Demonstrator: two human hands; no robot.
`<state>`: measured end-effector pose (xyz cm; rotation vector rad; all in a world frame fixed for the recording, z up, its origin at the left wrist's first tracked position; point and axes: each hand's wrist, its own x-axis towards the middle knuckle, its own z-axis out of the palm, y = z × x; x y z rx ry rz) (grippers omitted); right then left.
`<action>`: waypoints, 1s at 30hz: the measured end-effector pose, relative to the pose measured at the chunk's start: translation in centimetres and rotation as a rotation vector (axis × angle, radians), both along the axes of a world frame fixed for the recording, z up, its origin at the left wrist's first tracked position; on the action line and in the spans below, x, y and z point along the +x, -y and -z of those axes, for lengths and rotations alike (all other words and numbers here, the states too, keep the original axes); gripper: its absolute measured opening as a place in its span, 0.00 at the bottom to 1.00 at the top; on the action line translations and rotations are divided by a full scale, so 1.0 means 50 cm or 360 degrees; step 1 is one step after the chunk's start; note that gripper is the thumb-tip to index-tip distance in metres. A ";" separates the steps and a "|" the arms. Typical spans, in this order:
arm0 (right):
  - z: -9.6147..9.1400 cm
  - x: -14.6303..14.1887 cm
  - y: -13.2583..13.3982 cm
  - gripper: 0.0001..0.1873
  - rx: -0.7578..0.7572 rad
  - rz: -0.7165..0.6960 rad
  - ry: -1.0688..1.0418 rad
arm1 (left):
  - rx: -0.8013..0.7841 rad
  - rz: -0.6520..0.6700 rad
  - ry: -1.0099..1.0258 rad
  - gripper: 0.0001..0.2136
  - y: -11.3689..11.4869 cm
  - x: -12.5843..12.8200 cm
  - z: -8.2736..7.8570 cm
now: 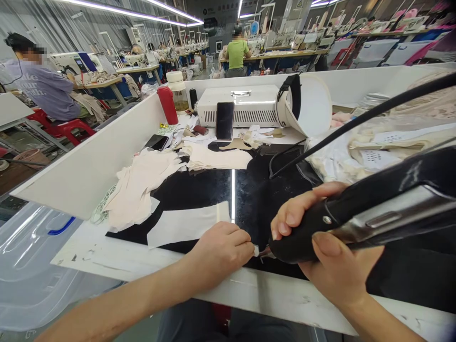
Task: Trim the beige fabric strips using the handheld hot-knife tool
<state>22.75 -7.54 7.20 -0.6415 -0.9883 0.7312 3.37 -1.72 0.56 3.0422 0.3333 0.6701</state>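
Note:
My right hand (320,247) is wrapped round the black handle of a corded hand tool (377,209), its metal tip pointing left near the table's front edge. My left hand (223,249) is closed in a pinch on a small white scrap (256,250) right at that tip. Both hands hover over the black glossy work surface (249,194). A white rectangular fabric piece (185,227) lies just left of my left hand.
Cream fabric pieces (138,190) are piled at the left, more in bags (384,137) at the right. At the back stand a white metal box (245,107), a phone (224,120), a red bottle (167,104) and a white roll (309,104). White walls (89,161) enclose the table. Other people sit at benches beyond.

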 end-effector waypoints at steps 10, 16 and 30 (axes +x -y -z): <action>0.000 0.011 0.006 0.22 -0.0008 -0.0016 0.0007 | -0.0198 0.0044 0.0140 0.19 0.002 -0.010 -0.003; -0.007 0.012 0.004 0.22 -0.0001 -0.0002 0.0011 | -0.0176 0.0022 0.0029 0.14 0.009 -0.013 0.006; -0.007 0.011 -0.007 0.23 0.0003 0.0137 0.0032 | -0.0077 0.0019 0.0066 0.12 0.024 -0.013 0.007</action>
